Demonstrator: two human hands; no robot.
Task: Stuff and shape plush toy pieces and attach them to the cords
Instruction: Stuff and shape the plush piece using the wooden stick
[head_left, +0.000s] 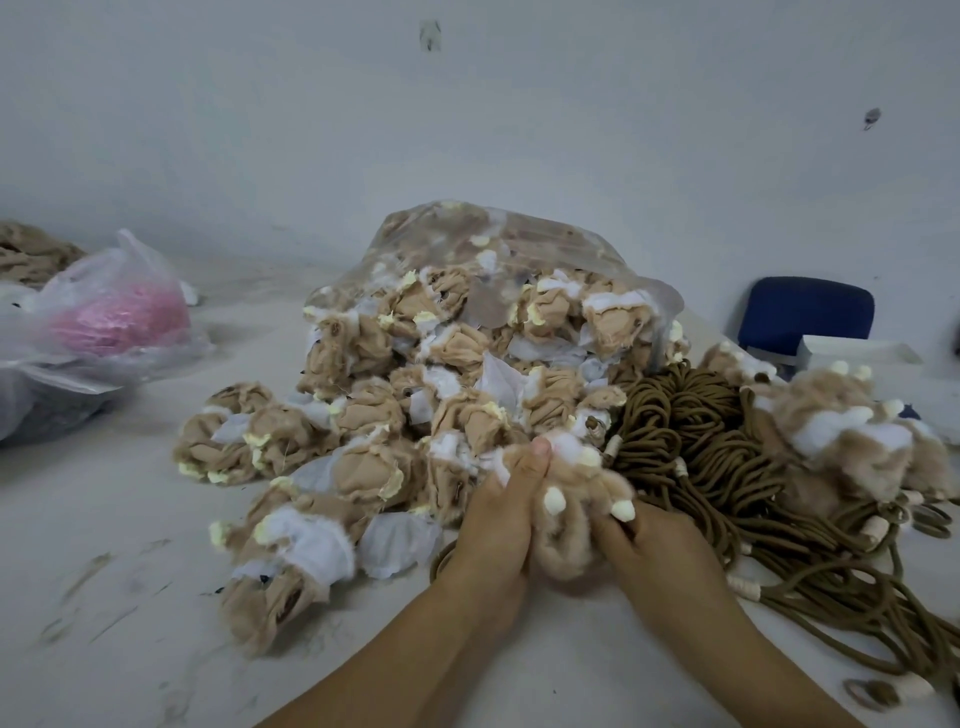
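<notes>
White table (130, 623): bare stretch front-left, scuffed w/ grey marks; right edge runs past a blue chair (805, 312).
Clear bag (519, 244) at centre-back, mouth facing viewer, unstuffed tan/white plush pieces (363, 415) spilling fwd & left onto the table.
Brown cords (675, 431) bundled just right of the spill, loops trailing to the front-right corner.
Stuffed plush heap (857, 447) at far right, touching the cords.
Thin bag w/ pink contents (104, 312) at left edge, well apart from the spill.
Left hand (498, 525) & right hand (654, 540) meet front-centre, between spill & cords.
Both grip one tan plush piece (566, 535): L fingers curled round its left side, thumb up on top; R fingers curled on its right side by a cream tip.
</notes>
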